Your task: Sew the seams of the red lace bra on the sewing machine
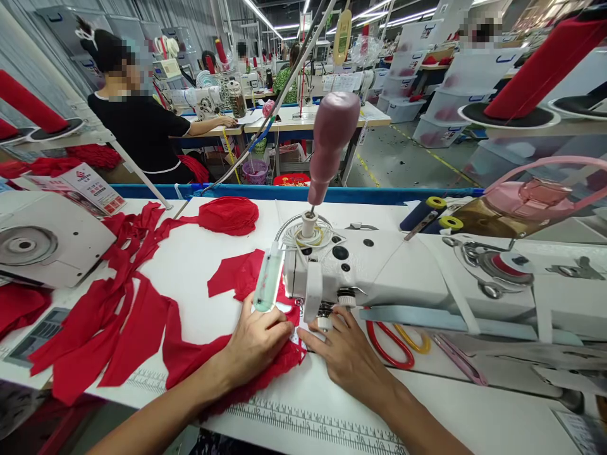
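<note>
A white sewing machine (374, 265) stands on the white table, its needle end above some red fabric (279, 373). My left hand (258, 338) is closed on that fabric, just left of the needle area, thumb and fingers pressed together. Close to the presser foot, my right hand (344, 354) has its fingers spread, the thumb pointing at the fabric edge and the other fingertips reaching beside the machine head. Whether the right fingertips touch the fabric is hidden. A clear greenish guard (269, 277) hangs over my left hand.
Red fabric pieces (142, 322) cover the table's left. Red-handled scissors (391, 347) lie under the machine arm. A pink-handled tool (332, 139) stands upright on the machine. Across the aisle a person in black (137, 129) sits at another table.
</note>
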Available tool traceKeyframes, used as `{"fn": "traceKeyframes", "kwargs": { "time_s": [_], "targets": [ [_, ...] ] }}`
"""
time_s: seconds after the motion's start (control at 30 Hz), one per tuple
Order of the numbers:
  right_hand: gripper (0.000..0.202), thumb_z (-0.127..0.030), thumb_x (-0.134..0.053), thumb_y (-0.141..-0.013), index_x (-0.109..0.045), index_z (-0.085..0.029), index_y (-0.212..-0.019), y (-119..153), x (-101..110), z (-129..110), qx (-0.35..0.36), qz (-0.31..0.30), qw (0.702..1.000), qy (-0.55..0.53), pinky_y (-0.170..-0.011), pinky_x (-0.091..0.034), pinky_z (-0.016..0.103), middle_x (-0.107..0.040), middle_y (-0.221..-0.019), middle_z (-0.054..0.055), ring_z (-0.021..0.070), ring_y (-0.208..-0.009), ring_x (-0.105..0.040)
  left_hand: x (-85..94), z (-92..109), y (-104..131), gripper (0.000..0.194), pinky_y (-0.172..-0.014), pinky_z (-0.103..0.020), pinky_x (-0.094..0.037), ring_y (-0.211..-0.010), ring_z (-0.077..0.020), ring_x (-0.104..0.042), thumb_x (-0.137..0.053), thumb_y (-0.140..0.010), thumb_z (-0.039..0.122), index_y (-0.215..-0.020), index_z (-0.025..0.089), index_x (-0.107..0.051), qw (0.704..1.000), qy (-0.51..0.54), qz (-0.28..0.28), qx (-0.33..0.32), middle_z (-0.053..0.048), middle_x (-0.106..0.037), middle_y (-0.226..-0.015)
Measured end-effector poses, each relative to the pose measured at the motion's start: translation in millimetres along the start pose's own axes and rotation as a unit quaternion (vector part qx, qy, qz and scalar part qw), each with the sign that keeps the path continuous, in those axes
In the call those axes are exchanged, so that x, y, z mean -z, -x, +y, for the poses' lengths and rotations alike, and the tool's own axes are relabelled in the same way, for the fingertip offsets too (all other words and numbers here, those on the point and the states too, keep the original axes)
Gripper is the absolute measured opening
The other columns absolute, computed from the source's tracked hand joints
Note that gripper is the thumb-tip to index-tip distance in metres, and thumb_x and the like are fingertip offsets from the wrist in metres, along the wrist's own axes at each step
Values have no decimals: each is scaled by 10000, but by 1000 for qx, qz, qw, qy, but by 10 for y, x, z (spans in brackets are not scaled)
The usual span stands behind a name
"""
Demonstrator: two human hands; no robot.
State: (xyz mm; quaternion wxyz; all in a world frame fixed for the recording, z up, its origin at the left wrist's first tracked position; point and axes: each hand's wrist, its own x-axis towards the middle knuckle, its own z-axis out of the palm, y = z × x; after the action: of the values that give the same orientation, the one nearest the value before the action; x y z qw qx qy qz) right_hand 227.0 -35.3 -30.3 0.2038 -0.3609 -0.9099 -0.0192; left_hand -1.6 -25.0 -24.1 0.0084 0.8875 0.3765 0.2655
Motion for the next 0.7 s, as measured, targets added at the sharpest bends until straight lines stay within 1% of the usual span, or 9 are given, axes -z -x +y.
{"fn": "traceKeyframes", "kwargs": {
  "time_s": [0.13, 0.3, 0.53, 0.7],
  "targets": [
    [560, 89, -493, -693, -656, -225, -1127, 5, -9, 1, 2, 5, 1000, 0, -928, -332, 412, -680, -959, 41, 229, -871, -521, 11, 3, -4, 150, -780, -339, -415, -754, -157, -543, -515, -978, 133, -966, 190, -654, 999, 39, -4, 21, -16, -646, -834],
    [533, 93, -484, -713, -660, -220, -1107, 5, -15, -1, 2, 9, 1000, -6, -929, -328, 411, -678, -940, 40, 224, -869, -526, 19, -3, 0, 163, -766, -327, -425, -791, -157, -577, -525, -971, 114, -1032, 196, -652, 997, 73, -2, 30, -19, -670, -874],
    [513, 96, -486, -731, -653, -221, -1099, -9, 16, -18, 0, 3, 1000, 6, -908, -337, 397, -679, -925, 31, 217, -851, -523, 17, 6, -4, 168, -782, -339, -440, -810, -161, -618, -515, -974, 110, -995, 184, -663, 997, 69, 3, 27, -37, -687, -899],
    [488, 89, -499, -739, -656, -227, -1076, -11, 4, -20, -2, 10, 1000, 6, -917, -336, 396, -687, -925, 27, 217, -848, -522, -6, 0, 14, 170, -773, -331, -443, -809, -158, -623, -518, -978, 118, -1018, 200, -661, 998, 60, 9, 21, -30, -691, -902]
  ]
}}
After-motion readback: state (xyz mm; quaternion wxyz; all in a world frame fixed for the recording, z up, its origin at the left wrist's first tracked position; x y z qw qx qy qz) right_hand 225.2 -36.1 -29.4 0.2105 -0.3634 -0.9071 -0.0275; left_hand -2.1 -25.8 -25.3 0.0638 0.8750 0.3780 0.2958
